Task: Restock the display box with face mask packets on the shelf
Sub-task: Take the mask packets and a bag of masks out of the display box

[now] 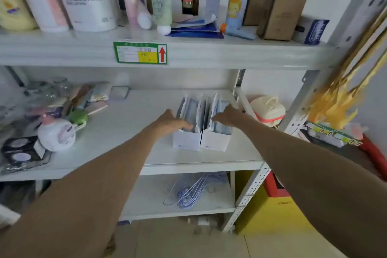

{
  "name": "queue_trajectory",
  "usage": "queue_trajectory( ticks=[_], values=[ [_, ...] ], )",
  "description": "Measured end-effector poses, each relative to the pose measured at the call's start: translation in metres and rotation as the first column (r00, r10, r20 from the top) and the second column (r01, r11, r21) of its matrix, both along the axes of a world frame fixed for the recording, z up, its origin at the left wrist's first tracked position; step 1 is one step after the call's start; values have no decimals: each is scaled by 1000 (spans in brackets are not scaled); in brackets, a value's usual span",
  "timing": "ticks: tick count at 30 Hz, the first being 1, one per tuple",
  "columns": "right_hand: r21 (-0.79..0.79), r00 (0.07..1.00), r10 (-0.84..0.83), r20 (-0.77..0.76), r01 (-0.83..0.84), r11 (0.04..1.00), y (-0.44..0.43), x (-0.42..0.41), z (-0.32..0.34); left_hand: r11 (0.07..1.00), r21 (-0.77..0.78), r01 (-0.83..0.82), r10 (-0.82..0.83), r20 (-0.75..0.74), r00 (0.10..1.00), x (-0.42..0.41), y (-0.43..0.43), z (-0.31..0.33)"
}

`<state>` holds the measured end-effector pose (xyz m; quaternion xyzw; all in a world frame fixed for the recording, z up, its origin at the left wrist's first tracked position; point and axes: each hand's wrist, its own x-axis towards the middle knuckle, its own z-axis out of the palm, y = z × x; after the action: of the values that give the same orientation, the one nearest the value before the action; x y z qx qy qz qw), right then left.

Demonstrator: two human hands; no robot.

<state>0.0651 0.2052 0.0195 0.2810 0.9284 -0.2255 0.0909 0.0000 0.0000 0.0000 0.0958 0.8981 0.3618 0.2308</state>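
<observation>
Head view: left display box (186, 140) and right display box (215, 141) sit side by side on the shelf (125, 123), dead ahead. Face mask packets (193, 107) stand on edge, running front-to-back. Left hand (169, 120) rests flat-fingered on the left packets; right hand (229, 115) touches the right ones, grasp unclear.

Both arms are uncovered along their whole visible length. Behind the fingers (185, 125) of the left hand (171, 120), the left forearm (117, 165) is bare skin, slim at the wrist and broadening steadily toward the elbow. The right hand (228, 116) leads back the same way into a bare right forearm (293, 159), narrow behind its fingers and thick lower down. The fingers themselves are blurred, so finer detail cannot be made out.
</observation>
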Motion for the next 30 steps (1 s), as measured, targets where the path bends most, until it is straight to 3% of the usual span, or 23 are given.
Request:
queue_trajectory(
  ticks=[5, 10, 14, 22, 30],
  values=[
    [-226, 981, -192, 6, 188, 956, 3, -32, -29, 998, 68, -10, 5, 70, 998, -16, 24, -25],
    [-109, 971, -239, 19, 240, 965, 1, -58, -48, 978, 210, 0, -10, 48, 999, -34, 35, -44],
    [-57, 980, -194, 44, 196, 979, 3, -67, -55, 957, 288, 7, -24, 55, 998, -44, 38, -55],
    [-121, 989, -132, -69, 123, 985, -15, -66, -63, 877, 480, -10, 29, -32, 999, -32, 11, -73],
    [-136, 986, 6, -164, -29, 990, -58, -51, -72, 902, 428, -60, 79, -26, 997, -28, -56, -77]
  ],
)
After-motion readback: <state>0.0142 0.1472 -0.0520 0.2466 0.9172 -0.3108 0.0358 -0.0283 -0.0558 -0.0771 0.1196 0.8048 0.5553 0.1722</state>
